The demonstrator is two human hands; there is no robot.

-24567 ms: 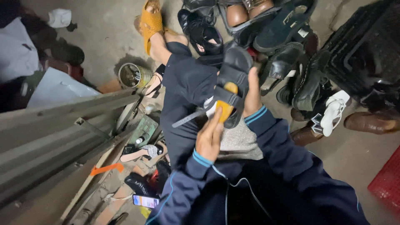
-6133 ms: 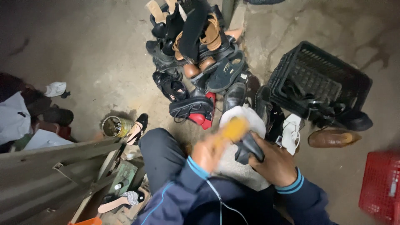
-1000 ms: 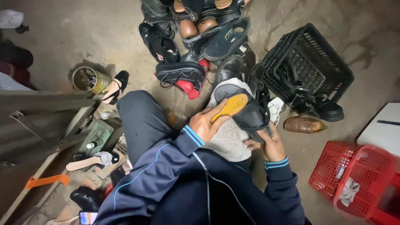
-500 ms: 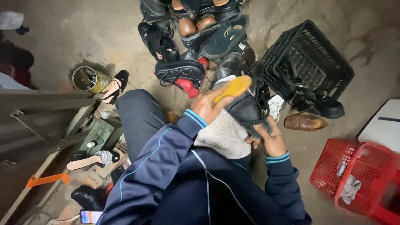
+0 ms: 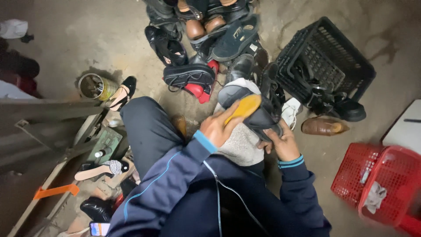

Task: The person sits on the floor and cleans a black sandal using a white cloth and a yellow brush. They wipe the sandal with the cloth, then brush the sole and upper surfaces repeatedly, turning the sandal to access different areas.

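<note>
Here the left hand [image 5: 218,128] grips a yellow brush [image 5: 244,108] laid flat on a black shoe [image 5: 254,112], which the right hand [image 5: 280,142] clasps from below over the cloth [image 5: 239,145] on the lap, apparently to steady it.

— Any packages, labels or screens down there?

— One lit phone screen [image 5: 100,228] at the bottom edge, left of the sleeve: a small bright rectangle, bluish-white with a reddish patch.

— Anything else?

— A round tin can [image 5: 93,86] on the floor, upper left (yellowish side, open top, its print too small to make out).
</note>
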